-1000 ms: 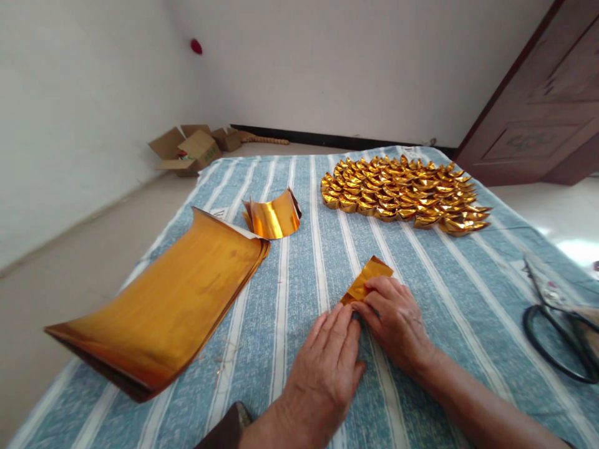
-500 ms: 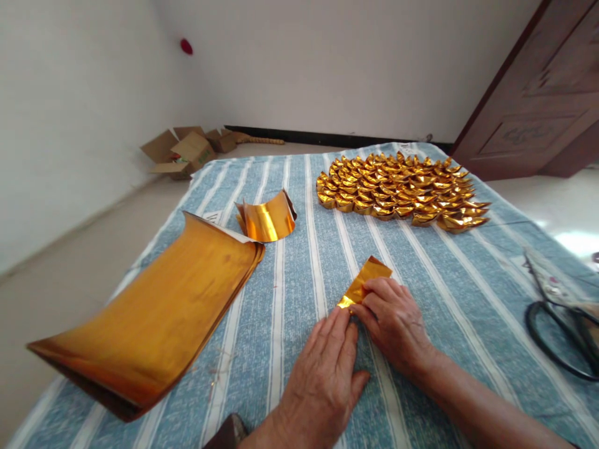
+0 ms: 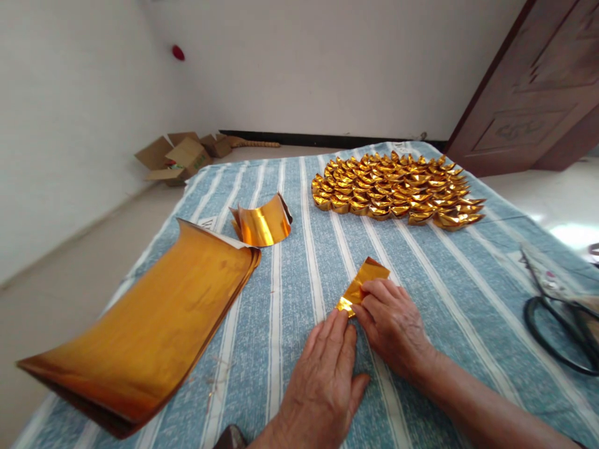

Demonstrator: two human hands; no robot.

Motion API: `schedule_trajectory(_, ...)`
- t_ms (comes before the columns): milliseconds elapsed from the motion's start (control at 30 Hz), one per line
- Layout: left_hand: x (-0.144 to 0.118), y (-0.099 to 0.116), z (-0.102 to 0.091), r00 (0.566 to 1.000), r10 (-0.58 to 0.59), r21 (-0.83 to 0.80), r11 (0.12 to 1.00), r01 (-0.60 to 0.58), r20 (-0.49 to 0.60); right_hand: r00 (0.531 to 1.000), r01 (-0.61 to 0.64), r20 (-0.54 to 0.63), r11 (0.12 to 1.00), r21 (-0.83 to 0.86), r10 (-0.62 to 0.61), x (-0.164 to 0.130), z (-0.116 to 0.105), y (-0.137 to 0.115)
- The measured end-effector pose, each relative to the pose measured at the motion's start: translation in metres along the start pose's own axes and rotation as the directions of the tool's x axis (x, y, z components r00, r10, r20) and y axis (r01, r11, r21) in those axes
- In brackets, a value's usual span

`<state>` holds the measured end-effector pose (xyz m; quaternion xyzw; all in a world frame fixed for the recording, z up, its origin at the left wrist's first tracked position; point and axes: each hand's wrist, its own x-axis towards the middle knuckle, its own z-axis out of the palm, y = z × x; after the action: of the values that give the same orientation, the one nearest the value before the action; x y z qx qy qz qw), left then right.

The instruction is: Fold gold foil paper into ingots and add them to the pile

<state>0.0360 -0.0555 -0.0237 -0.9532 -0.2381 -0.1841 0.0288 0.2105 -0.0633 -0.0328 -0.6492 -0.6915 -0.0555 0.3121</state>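
A small folded piece of gold foil paper (image 3: 365, 279) lies on the striped blue-and-white cloth (image 3: 290, 312). My left hand (image 3: 322, 374) rests flat, its fingers stretched out and their tips on the near end of the foil paper. Curled over the paper's right edge, my right hand (image 3: 390, 315) has its thumb and fingers closed on it. The exact pinch is partly hidden under the fingers. To the left lies a big stack of gold foil sheets (image 3: 150, 312), and beyond it a smaller curved stack of gold foil (image 3: 266, 222).
Rows of folded gold paper ingots (image 3: 393, 190) stand at the far right of the cloth. Black-handled scissors (image 3: 533, 324) lie at the right edge. Open cardboard boxes (image 3: 182, 159) sit on the floor at back left. A brown door (image 3: 528, 93) stands at back right.
The whole view has shifted slightly, so things on the table appear a little further left. Both hands stay on the foil paper in nearly the same pose.
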Motion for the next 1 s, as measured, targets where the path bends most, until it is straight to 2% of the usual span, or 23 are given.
schedule_trajectory(500,0.0011,-0.0001,0.0006,1.000,-0.007,0.018,1.000,0.007,-0.020,1.000,-0.007,-0.007,1.000,-0.030,0.007,0.0023,-0.0012,-0.0026)
schedule_trajectory(833,0.0018,-0.0002,-0.0005,1.000,0.004,0.038,0.999,-0.005,0.030,1.000,0.000,0.007,0.999,-0.047,0.000,0.0027,-0.0016,-0.0028)
schedule_trajectory(1000,0.0022,0.0003,-0.0008,1.000,-0.001,0.031,1.000,0.000,0.006,1.000,-0.006,0.020,0.999,-0.052,0.007,0.0029,-0.0020,-0.0031)
